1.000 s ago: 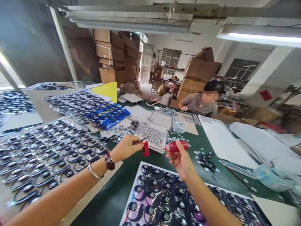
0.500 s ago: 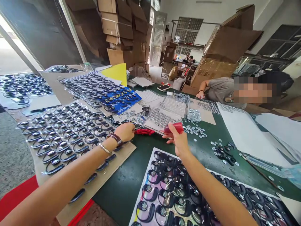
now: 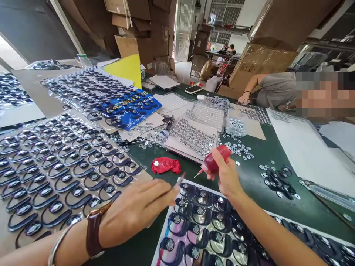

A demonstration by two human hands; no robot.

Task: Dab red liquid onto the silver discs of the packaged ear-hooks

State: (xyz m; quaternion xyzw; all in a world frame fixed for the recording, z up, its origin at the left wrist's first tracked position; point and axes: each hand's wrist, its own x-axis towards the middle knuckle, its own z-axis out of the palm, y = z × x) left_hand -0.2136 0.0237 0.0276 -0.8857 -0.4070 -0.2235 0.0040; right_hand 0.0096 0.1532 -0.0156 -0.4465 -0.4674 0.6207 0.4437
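Note:
My right hand (image 3: 226,171) is closed round a red squeeze bottle (image 3: 217,158), its thin tip pointing down and left. My left hand (image 3: 141,207) has its fingers pinched on a slim pointed tool (image 3: 181,180), partly hidden and blurred, at the upper left corner of a sheet (image 3: 172,208) bearing rows of black curved pieces with round silvery centres. Beyond the hands lies a crumpled red cloth (image 3: 166,165) with a small round disc on it. At the left is a brown board (image 3: 145,175) of similar dark curved pieces with shiny stones.
Behind are a tray of round silver pieces (image 3: 191,137), loose discs (image 3: 235,147), a blue printed sheet (image 3: 130,111) and a phone (image 3: 193,89). Black pieces (image 3: 279,181) lie at the right. A person's hand (image 3: 244,98) rests across the table. Cardboard boxes (image 3: 266,62) stand behind.
My left hand has moved from beside the red cloth towards me, to the sheet's corner. The bottle in my right hand has tilted tip-down. The view has shifted closer and lower.

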